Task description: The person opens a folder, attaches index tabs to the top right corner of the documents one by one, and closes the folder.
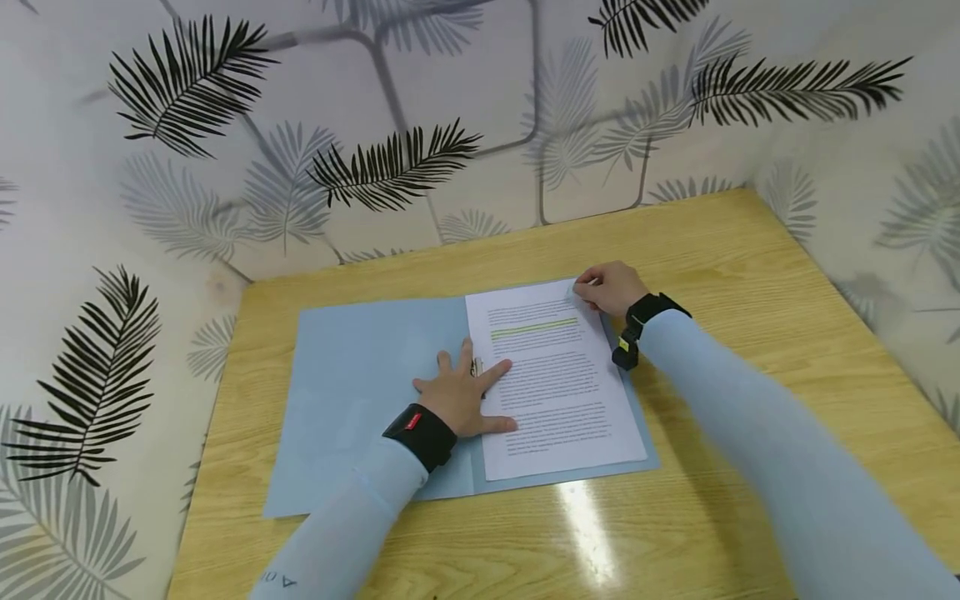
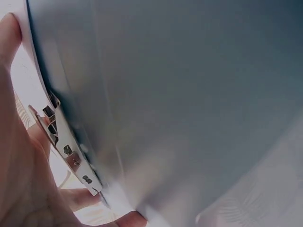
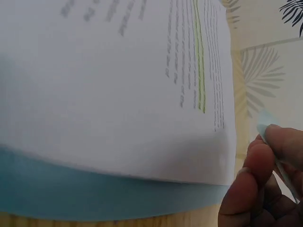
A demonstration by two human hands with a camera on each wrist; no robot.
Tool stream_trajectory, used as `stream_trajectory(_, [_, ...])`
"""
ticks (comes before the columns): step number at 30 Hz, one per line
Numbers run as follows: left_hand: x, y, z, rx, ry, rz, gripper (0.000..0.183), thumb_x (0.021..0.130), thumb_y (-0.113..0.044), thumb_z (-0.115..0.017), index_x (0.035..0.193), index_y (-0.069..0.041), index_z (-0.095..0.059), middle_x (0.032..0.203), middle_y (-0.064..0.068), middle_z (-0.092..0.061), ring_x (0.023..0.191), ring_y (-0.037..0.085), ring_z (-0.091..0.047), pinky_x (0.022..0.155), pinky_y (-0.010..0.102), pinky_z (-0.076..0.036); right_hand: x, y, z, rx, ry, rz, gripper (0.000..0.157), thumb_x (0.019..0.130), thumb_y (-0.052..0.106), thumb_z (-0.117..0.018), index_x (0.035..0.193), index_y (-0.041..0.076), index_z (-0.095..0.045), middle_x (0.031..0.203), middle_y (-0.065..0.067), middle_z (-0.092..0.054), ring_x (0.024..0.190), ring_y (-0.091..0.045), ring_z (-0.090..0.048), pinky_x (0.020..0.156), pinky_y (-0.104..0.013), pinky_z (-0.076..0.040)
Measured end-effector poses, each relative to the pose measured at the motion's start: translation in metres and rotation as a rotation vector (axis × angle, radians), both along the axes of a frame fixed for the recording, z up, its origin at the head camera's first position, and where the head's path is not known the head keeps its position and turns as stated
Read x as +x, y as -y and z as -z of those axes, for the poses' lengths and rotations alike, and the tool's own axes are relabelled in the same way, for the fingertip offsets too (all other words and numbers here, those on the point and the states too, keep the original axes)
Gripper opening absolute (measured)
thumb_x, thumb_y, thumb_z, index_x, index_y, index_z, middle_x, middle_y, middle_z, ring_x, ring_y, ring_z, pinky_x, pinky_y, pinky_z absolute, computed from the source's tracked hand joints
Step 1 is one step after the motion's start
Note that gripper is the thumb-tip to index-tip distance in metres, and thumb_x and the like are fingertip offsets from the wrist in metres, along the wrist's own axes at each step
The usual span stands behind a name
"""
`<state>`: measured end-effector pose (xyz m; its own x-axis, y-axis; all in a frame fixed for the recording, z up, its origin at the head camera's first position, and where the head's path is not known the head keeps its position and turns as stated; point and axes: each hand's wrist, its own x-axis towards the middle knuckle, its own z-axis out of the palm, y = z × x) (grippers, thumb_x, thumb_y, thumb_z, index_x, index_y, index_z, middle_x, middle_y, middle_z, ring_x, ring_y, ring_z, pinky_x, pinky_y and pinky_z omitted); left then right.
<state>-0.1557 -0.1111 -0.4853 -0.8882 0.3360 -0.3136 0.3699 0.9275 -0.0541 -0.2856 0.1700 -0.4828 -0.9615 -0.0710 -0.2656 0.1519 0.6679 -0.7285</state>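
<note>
A light blue folder (image 1: 375, 367) lies spread on the table, with printed white sheets (image 1: 555, 450) on its right side. One line near the top of the page carries a yellow-green highlight (image 3: 200, 71). My left hand (image 1: 456, 398) rests with fingers spread over the fold, thumb and index finger on the paper's left edge. Under it, partly hidden, is the folder's metal clip (image 2: 71, 156). At the page's top right corner, my right hand (image 1: 611, 287) pinches a thin pale blue slip (image 3: 266, 124) between thumb and fingertips.
The wooden table (image 1: 750, 333) meets a wall covering with a leaf pattern (image 1: 480, 92) at the back and right side. A bright reflection (image 1: 588, 525) shows on the tabletop in front of the folder.
</note>
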Motion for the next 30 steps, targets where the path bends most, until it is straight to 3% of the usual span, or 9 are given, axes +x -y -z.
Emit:
stream_trajectory(6, [0.000, -0.001, -0.003, 0.001, 0.007, 0.019, 0.102, 0.063, -0.092, -0.045, 0.150, -0.047, -0.016, 0.162, 0.005, 0.000, 0.131, 0.056, -0.026, 0.074, 0.075, -0.041, -0.013, -0.002, 0.004, 0.066, -0.026, -0.016, 0.022, 0.093, 0.027, -0.064, 0.108, 0.012, -0.070, 0.084, -0.009, -0.062, 0.075, -0.023, -0.056, 0.061, -0.029, -0.044])
stream_trajectory(12, [0.000, -0.001, -0.006, -0.002, 0.024, 0.014, 0.102, 0.064, -0.091, -0.046, 0.150, -0.047, -0.015, 0.162, 0.004, -0.005, 0.132, 0.055, -0.025, 0.075, 0.074, -0.041, -0.014, 0.003, 0.004, 0.059, -0.023, -0.019, 0.018, 0.093, 0.024, -0.064, 0.103, 0.009, -0.068, 0.094, -0.009, -0.063, 0.083, -0.024, -0.056, 0.070, -0.032, -0.044])
stream_trajectory(18, [-0.001, 0.001, -0.005, -0.006, 0.031, 0.017, 0.102, 0.064, -0.091, -0.045, 0.150, -0.047, -0.013, 0.162, 0.004, -0.004, 0.133, 0.055, -0.024, 0.076, 0.075, -0.040, -0.018, 0.009, 0.001, 0.077, -0.052, -0.055, 0.017, 0.093, 0.022, -0.064, 0.104, 0.009, -0.069, 0.084, -0.008, -0.062, 0.075, -0.022, -0.057, 0.064, -0.031, -0.043])
stream_trajectory(30, [0.000, 0.002, -0.004, -0.001, 0.022, 0.030, 0.102, 0.065, -0.091, -0.044, 0.151, -0.046, -0.013, 0.162, 0.005, -0.003, 0.133, 0.055, -0.023, 0.075, 0.075, -0.040, -0.026, 0.015, 0.006, 0.070, 0.029, -0.050, 0.015, 0.088, 0.023, -0.071, 0.098, 0.012, -0.070, 0.084, -0.008, -0.062, 0.077, -0.023, -0.055, 0.064, -0.032, -0.041])
